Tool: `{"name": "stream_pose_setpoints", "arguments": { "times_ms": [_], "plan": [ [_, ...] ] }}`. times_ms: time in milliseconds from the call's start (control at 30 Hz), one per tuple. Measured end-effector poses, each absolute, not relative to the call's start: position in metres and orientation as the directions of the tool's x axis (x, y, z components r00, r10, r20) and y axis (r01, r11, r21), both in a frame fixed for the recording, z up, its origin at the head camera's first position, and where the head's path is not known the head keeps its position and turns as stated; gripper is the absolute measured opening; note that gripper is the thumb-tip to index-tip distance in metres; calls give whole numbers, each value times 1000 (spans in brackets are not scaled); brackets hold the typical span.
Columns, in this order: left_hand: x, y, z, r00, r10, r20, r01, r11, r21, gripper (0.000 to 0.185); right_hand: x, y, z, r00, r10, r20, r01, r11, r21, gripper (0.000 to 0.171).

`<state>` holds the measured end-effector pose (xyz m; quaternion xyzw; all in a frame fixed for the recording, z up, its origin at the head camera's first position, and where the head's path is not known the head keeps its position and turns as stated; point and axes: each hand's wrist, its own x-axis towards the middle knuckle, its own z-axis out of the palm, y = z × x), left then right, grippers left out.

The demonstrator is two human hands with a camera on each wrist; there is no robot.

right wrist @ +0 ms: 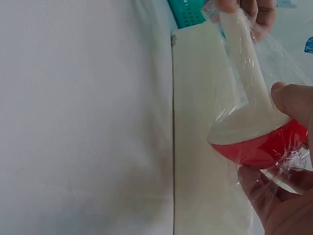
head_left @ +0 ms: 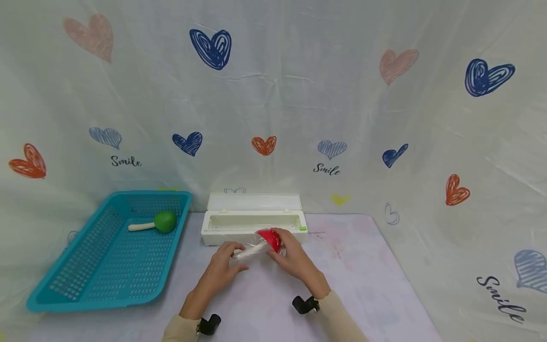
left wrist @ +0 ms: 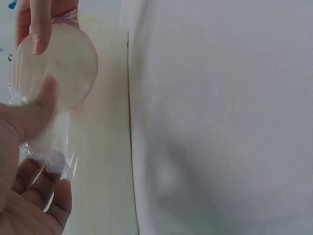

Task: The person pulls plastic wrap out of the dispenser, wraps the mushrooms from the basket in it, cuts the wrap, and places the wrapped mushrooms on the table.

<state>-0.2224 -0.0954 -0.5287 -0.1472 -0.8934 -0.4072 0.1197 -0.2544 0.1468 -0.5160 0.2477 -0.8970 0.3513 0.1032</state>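
At the left, a turquoise plastic basket [head_left: 115,266] is sitting on the pale, mottled surface [head_left: 363,275], its floor and walls showing rows of small slots. Inside, toward the far end, a green ladle [head_left: 165,222] is lying with its rounded bowl to the right and its smooth cream handle pointing left. Further right, the left hand [head_left: 220,268] is holding the handle end of a red-and-white ladle [right wrist: 252,120], its fingers curling about the tip while its thumb, blurred in the left wrist view, is standing well apart from them. The ladle is hanging between the two hands, above the surface and in front of a long white case [head_left: 231,237]. Its slim white handle is pointing left and slightly toward the person, its red bowl is lying to the right, and its long axis is slanting away toward that bowl. Clear, glossy film [right wrist: 293,160] is wrapping it, wrinkling along the handle and crumpling beside the bowl. The rectangular case is standing open, its lid [head_left: 254,202] rising at the back and a small green tab [head_left: 303,228] showing near its right end. At the right, the right hand [head_left: 292,259] is gripping the bowl through the film, its thumb pressing near the handle's base and its fingers bending around the red curved side
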Motion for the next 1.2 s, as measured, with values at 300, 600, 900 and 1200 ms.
{"name": "stream_pose_setpoints", "arguments": {
  "times_ms": [300,600,900,1200],
  "plan": [
    [-226,-98,-535,-919,171,356,372,676,636,30,-251,145,-520,-853,-407,326,-520,616,-591,67],
    [-234,-93,-557,-977,129,169,209,734,647,30,-247,139,-537,-876,-425,229,-468,633,-617,71],
    [-239,-94,-536,-979,203,29,175,754,633,22,-244,144,-537,-888,-401,226,-456,705,-542,68],
    [-231,-89,-510,-967,249,-53,165,773,612,28,-257,171,-526,-859,-181,479,-456,697,-554,37]
  ]
}}
